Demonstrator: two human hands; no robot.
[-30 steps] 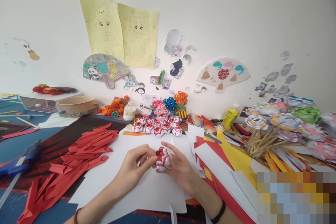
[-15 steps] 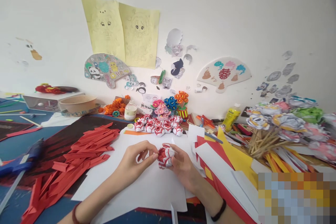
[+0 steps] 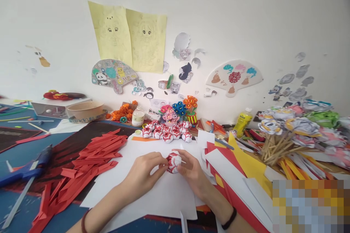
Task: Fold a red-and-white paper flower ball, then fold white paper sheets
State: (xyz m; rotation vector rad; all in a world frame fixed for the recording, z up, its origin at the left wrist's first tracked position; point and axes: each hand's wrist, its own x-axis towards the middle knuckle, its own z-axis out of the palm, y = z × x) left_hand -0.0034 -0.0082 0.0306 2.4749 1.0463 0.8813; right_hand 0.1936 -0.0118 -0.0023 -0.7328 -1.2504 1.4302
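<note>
A red-and-white folded paper flower (image 3: 174, 162) is held above white paper sheets (image 3: 164, 196), between both hands. My right hand (image 3: 191, 169) grips it from the right, thumb in front and fingers behind. At its left side, my left hand (image 3: 151, 169) pinches the flower's edge with thumb and forefinger. Just behind the hands stands a cluster of similar red-and-white flowers (image 3: 167, 135). Folded red paper strips (image 3: 82, 169) lie in a pile on the left.
A blue glue gun (image 3: 35, 165) lies at the far left. Near the wall are a round tan bowl (image 3: 86, 111), a glue bottle (image 3: 138, 116) and a yellow bottle (image 3: 242, 122). Paper flowers on sticks (image 3: 276, 145) and coloured sheets (image 3: 247, 158) occupy the right.
The flower has turned in my hands, showing more white outer petals and less of its red inside. The whole view has shifted slightly.
</note>
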